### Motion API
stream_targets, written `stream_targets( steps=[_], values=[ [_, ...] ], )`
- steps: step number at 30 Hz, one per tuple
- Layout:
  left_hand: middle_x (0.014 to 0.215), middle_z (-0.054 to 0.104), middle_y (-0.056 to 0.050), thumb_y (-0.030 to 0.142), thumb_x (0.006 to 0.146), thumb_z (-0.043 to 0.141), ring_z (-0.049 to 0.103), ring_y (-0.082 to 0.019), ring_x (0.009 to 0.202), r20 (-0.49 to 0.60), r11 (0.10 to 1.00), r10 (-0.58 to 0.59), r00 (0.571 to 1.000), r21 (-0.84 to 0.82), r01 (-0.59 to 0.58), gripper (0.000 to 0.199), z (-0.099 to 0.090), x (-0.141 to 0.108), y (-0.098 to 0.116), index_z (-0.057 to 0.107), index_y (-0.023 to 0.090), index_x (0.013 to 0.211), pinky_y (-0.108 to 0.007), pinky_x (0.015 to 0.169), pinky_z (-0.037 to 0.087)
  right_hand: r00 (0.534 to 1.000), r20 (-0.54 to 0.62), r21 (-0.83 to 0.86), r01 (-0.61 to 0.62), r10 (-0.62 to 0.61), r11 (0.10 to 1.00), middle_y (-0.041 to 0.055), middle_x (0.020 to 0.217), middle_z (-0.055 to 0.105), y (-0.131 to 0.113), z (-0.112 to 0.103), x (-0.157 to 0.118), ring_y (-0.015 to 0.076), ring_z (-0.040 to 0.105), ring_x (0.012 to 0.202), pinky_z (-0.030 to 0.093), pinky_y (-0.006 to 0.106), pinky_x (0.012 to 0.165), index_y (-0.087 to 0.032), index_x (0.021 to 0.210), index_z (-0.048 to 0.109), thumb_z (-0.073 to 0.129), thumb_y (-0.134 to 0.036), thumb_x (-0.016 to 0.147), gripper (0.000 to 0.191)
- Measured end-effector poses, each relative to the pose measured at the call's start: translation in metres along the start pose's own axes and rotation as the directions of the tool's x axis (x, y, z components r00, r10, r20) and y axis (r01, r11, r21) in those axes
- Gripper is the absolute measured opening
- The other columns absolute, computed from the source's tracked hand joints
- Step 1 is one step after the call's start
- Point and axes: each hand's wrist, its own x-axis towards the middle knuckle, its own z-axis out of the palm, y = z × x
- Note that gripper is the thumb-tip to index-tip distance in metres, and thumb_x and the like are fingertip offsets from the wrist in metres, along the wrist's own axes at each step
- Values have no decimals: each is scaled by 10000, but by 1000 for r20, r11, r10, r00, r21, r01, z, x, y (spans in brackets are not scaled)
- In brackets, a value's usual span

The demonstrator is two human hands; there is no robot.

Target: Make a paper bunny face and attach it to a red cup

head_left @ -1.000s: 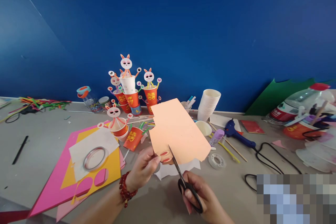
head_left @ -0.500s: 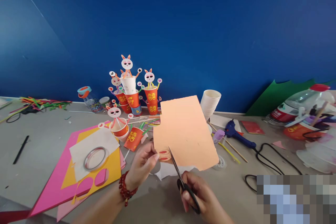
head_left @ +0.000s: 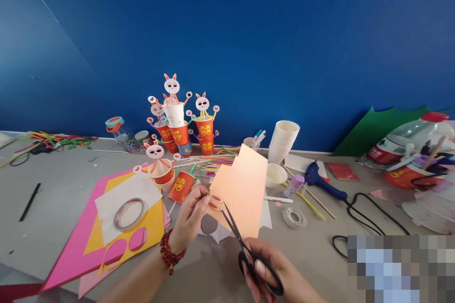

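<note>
A sheet of orange paper (head_left: pixel 241 182) is pinched at its left corner by my left hand (head_left: pixel 194 213), above the table. Near that corner the sheet bears two long ear shapes (head_left: pixel 215 202) with red centres. My right hand (head_left: pixel 266 265) has its fingers in the handles of black-handled scissors (head_left: pixel 236 232). Their blades are a little apart, with the tips at the paper's edge beside the ear shapes. A white paper scrap with a round hole (head_left: pixel 222 236) lies beneath the sheet.
Rabbit figures in cups (head_left: pixel 177 135) stand at the back. Pink and yellow sheets with a tape roll (head_left: pixel 130 214) lie left. Stacked white cups (head_left: pixel 282 139), a glue stick (head_left: pixel 294 184), clear tape (head_left: pixel 295 218), a blue glue gun (head_left: pixel 323 182) and a large bottle (head_left: pixel 400 144) are right.
The orange sheet has turned and tilted, uncovering a bowl, markers and the clear tape. My left hand has moved slightly up with it. The scissors have opened wider and shifted slightly.
</note>
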Motion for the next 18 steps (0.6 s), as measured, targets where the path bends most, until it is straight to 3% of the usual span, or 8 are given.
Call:
stream_targets(
  steps=[4,8,12,18],
  values=[
    [766,474,6,302,924,532,445,-127,705,37,988,-80,996,-126,84,192,-4,-1,-8,532,169,785,-227,660,389,1000,25,37,13,-14,999,-14,561,600,1,-3,-3,24,387,341,288,119,334,-162,850,494,617,-757,736,618],
    [753,472,10,280,909,538,428,-122,692,169,979,-92,981,-162,120,160,-7,-1,-8,513,172,793,-224,650,376,999,17,26,28,-28,999,-20,573,593,-3,-2,-4,25,371,348,279,126,338,-170,853,490,630,-760,720,620],
    [752,478,9,269,918,510,429,-126,705,240,987,-63,969,-126,95,161,-5,-1,-4,490,176,788,-230,660,373,997,-6,-55,81,-82,995,-23,576,570,-10,1,-2,28,333,364,258,149,357,-175,799,489,628,-741,738,586],
    [757,475,9,257,938,458,428,-130,708,250,999,-46,967,19,42,170,-6,0,1,471,180,787,-245,672,372,982,-145,-131,105,-123,986,-27,578,517,-11,3,2,82,467,454,358,201,470,-193,680,433,694,-732,674,599]
  ],
)
